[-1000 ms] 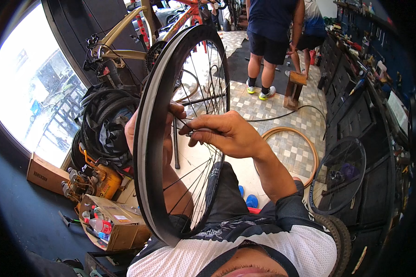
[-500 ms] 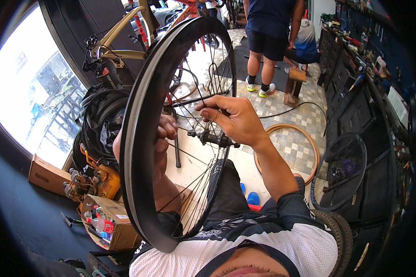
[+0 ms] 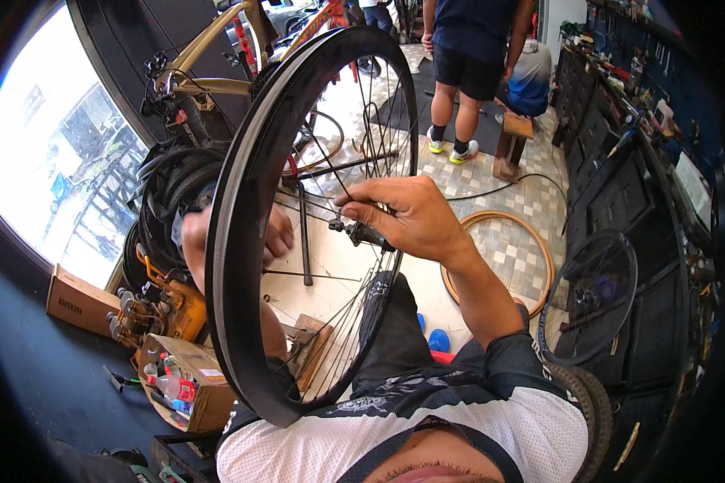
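I hold a black bicycle wheel rim (image 3: 246, 193) upright in front of me, edge-on, its thin spokes (image 3: 330, 322) running to the hub (image 3: 368, 235). My right hand (image 3: 407, 217) is on the right side of the wheel, fingers closed around the hub and the spokes there. My left hand (image 3: 278, 233) is behind the rim on the left side, partly hidden, gripping the wheel near the hub. My lap in dark trousers is beneath the wheel.
A tan bicycle frame (image 3: 209, 56) and a stack of black tyres (image 3: 165, 193) stand at left. Cardboard boxes (image 3: 189, 382) of small items sit on the floor. A tan tyre (image 3: 532, 249) and a spoked wheel (image 3: 596, 298) lie at right. Two people (image 3: 471, 56) are at the back.
The wheel has swung and tilted so its rim stands more to the left. My right hand has slid from the spokes toward the hub; my left hand has dropped further behind the rim.
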Motion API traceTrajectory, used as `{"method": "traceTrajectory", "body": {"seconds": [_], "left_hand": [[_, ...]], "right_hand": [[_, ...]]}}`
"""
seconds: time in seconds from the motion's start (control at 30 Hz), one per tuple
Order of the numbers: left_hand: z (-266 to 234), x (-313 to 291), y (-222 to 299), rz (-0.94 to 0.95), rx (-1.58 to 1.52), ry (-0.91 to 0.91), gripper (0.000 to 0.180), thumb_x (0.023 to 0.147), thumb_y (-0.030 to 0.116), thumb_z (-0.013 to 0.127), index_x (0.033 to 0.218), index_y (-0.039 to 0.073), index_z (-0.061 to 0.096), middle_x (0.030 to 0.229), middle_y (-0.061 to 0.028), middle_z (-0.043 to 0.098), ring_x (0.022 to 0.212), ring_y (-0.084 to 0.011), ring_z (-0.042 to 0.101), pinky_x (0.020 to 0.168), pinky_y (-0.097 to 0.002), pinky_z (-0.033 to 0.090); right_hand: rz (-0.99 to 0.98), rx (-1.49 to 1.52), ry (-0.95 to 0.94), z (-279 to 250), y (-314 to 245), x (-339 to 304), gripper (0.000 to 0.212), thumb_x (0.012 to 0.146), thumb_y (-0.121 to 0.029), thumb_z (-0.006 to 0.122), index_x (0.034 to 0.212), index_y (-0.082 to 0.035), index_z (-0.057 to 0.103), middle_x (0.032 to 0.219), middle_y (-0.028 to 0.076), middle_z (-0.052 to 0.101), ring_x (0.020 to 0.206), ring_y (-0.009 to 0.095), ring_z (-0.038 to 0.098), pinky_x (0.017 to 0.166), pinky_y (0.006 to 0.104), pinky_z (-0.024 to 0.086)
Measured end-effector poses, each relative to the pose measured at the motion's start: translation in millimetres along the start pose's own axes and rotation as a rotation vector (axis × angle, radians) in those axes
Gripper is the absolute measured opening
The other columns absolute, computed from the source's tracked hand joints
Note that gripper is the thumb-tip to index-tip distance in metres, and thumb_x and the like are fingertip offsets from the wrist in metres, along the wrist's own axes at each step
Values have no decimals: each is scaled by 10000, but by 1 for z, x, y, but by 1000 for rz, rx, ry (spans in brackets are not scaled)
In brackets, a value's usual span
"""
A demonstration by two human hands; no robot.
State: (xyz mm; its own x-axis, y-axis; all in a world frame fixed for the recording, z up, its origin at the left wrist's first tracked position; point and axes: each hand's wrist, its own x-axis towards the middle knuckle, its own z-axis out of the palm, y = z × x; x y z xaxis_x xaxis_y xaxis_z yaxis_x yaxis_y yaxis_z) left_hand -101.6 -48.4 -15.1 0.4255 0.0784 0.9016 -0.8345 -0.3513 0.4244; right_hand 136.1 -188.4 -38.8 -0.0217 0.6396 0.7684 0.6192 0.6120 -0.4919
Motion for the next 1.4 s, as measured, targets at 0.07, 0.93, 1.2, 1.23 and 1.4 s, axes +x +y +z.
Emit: {"method": "traceTrajectory", "body": {"seconds": [0.07,0.93,1.2,1.23,1.4], "left_hand": [[-21,-3,-4,-114,158,193,422,945,241,798,1124,-124,684,1000,-259,735,861,-353,746,816,-477,608],[72,11,-31,-153,170,449,170,1023,81,675,1115,-61,655,921,-159,669,857,-264,694,789,-426,604],[71,13,-38,-136,224,526,345,988,157,736,1238,-53,624,1038,-180,672,878,-260,682,793,-429,600],[69,13,-38,-119,217,495,391,979,172,748,1270,-53,615,1063,-183,668,887,-259,680,795,-430,598],[51,1,-35,-157,9,478,601,968,243,757,1442,-37,515,1149,-168,634,905,-271,668,788,-450,586]], "right_hand": [[29,45,-26,1,-7,-1,233,978,-277,773,1101,-80,793,935,144,782,822,337,763,721,386,583],[190,176,268,-6,27,49,299,989,-267,786,1185,-51,720,884,94,745,754,138,678,707,295,518],[-59,414,344,25,17,26,631,1003,-151,783,1539,-80,458,765,32,688,670,50,586,637,239,467],[-66,365,348,28,18,28,627,1007,-150,776,1552,-87,472,788,36,700,664,52,592,641,241,473],[-67,191,266,23,4,44,519,1033,-65,704,1537,-72,581,1009,80,776,807,79,677,736,254,533]]}}
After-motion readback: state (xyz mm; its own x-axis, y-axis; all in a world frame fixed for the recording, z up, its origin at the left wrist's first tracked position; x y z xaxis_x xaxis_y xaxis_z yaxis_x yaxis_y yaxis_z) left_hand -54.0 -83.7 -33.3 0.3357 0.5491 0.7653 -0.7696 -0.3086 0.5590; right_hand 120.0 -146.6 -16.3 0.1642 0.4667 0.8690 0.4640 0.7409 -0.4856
